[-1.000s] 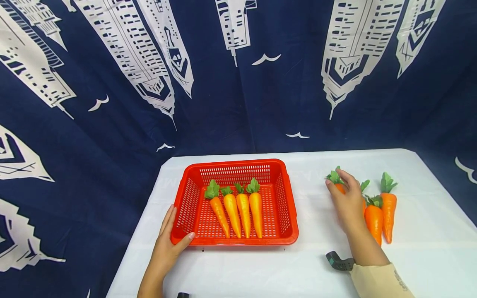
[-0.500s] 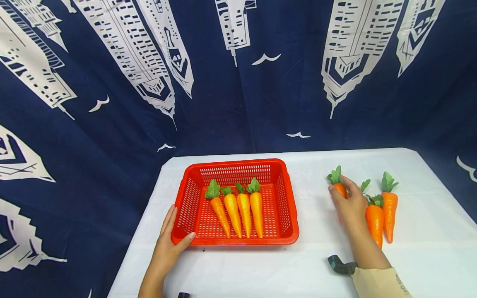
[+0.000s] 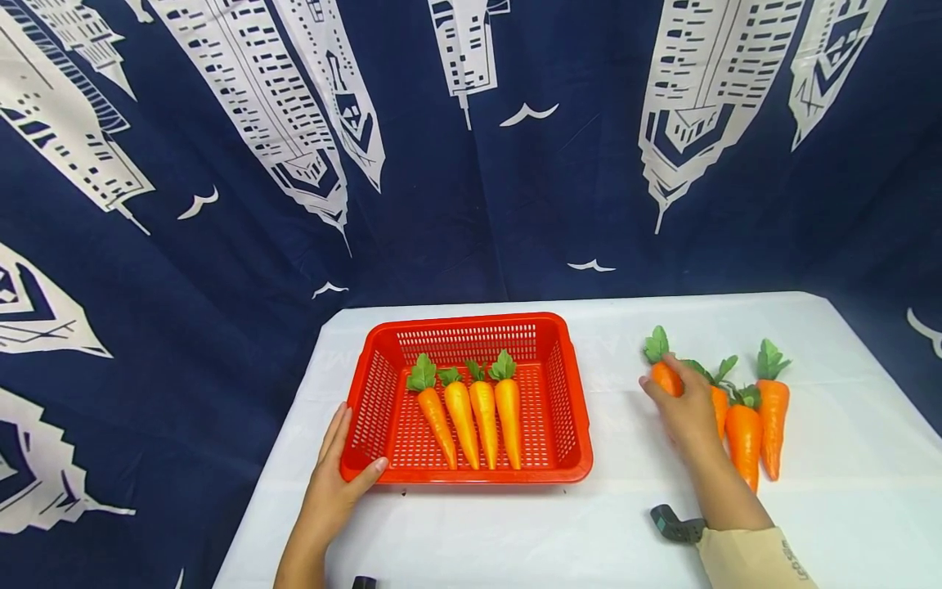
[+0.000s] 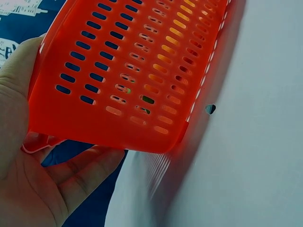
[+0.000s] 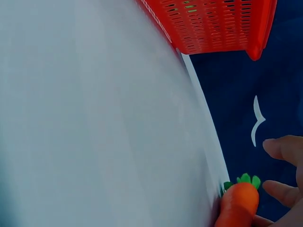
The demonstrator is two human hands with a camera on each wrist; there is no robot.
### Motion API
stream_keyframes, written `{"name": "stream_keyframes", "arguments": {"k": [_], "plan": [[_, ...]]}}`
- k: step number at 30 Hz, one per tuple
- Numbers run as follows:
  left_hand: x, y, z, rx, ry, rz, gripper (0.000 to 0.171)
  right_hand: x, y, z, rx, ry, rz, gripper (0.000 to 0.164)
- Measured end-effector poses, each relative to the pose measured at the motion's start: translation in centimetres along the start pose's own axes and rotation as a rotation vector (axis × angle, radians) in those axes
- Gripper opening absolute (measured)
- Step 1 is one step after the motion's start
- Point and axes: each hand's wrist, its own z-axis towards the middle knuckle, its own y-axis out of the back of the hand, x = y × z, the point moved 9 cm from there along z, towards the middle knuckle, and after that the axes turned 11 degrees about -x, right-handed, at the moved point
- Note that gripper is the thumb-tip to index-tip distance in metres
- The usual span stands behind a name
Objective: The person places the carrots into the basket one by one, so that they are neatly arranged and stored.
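A red plastic basket point(image 3: 471, 476) with slotted walls holds several orange-yellow carrots point(image 3: 508, 421) with green tops, side by side. My left hand point(image 3: 331, 491) rests against its near-left corner, straight fingers along the left side and thumb at the front rim; the left wrist view shows the fingers point(image 4: 92, 172) at the wall. At the right, my right hand point(image 3: 688, 409) is spread around the top of an orange carrot point(image 3: 666, 379). In the right wrist view, thumb and a finger stand apart from this carrot point(image 5: 239, 205); another finger is partly hidden behind it.
Several more orange carrots point(image 3: 773, 425) lie just right of the right hand, partly behind the wrist. White cloth covers the table point(image 3: 611, 442). A navy curtain point(image 3: 515, 221) with white building prints hangs behind. A dark strap piece point(image 3: 675, 525) sits at the right wrist.
The right hand and the carrot at it have shifted slightly left, its leaves tilting left; the leaves of a carrot behind the hand now show more. The left hand and basket stay put.
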Motion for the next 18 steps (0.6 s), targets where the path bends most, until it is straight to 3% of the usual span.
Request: {"name": "stream_keyframes", "arguments": {"k": [6, 18], "plan": [[-0.06, -0.02, 0.07, 0.002, 0.0, -0.002, 0.098, -0.17, -0.8, -0.21, 0.078, -0.004, -0.069, 0.073], [-0.02, -0.02, 0.02, 0.001, 0.006, 0.013, 0.097, -0.21, -0.56, 0.02, 0.062, 0.056, -0.124, 0.073]]}}
